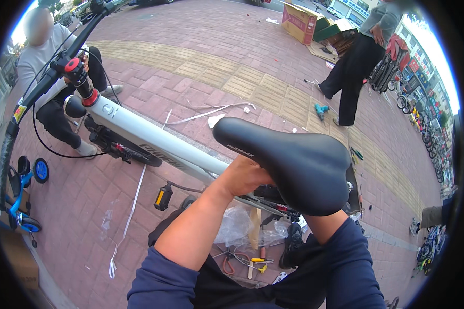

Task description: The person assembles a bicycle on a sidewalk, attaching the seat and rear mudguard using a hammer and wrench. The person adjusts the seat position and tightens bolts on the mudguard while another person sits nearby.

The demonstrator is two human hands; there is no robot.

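A black bicycle saddle [294, 159] fills the middle of the view, above the rear of a light grey bicycle frame [154, 136]. My left hand [247, 176] reaches under the saddle's left side, its fingers curled inward. The saddle hides their tips and whatever they grip. From the lower right, my right forearm [329, 226] runs beneath the saddle's wide back, which covers that hand entirely. A pedal with yellow reflectors [163, 197] sticks out left of the frame. At the front, the black handlebar [41, 85] leans toward the upper left.
A seated person [46, 67] is beside the handlebar; another [366, 56] stands at the upper right. A teal power drill [321, 112], pliers [357, 153] and a white strap [131, 216] lie on the paving. Several tools [250, 260] and clear plastic [234, 225] lie below. A blue child's bike [23, 195] is left.
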